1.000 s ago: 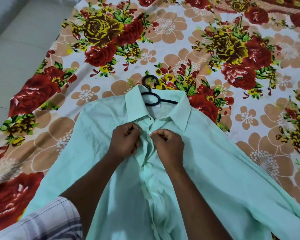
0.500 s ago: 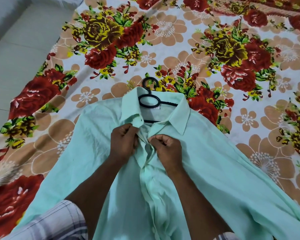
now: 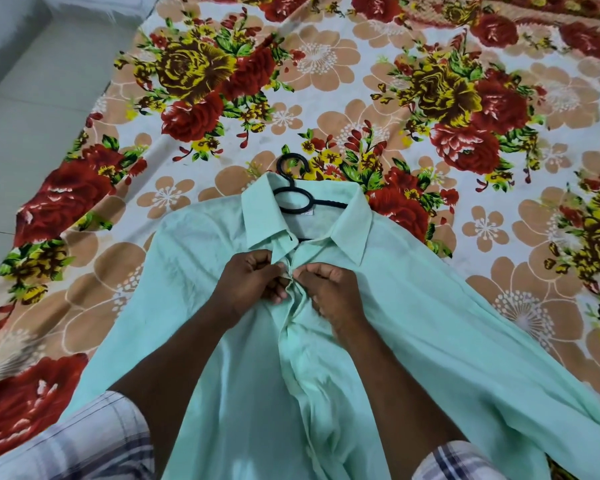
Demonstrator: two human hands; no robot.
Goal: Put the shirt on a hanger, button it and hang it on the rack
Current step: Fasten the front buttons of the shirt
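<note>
- The mint shirt (image 3: 413,334) lies flat on the floral bedsheet (image 3: 326,81), black hanger (image 3: 293,199) inside its collar.
- Left hand (image 3: 248,285) and right hand (image 3: 333,292) pinch the placket edges below the collar.
- Thin, floppy cloth; best gripped right beside each button.

1. The shirt (image 3: 430,323) lies spread wide over the near middle of the floral sheet (image 3: 326,81), so anything reaching in from my side crosses cloth.
2. The left hand (image 3: 246,282) and right hand (image 3: 333,289) crowd together just below the collar, fingertips touching, with no way between them.
3. The hanger (image 3: 328,203) hook pokes out beyond the collar, with open sheet beyond it.
4. The pale floor (image 3: 32,116) on the left is open.
</note>
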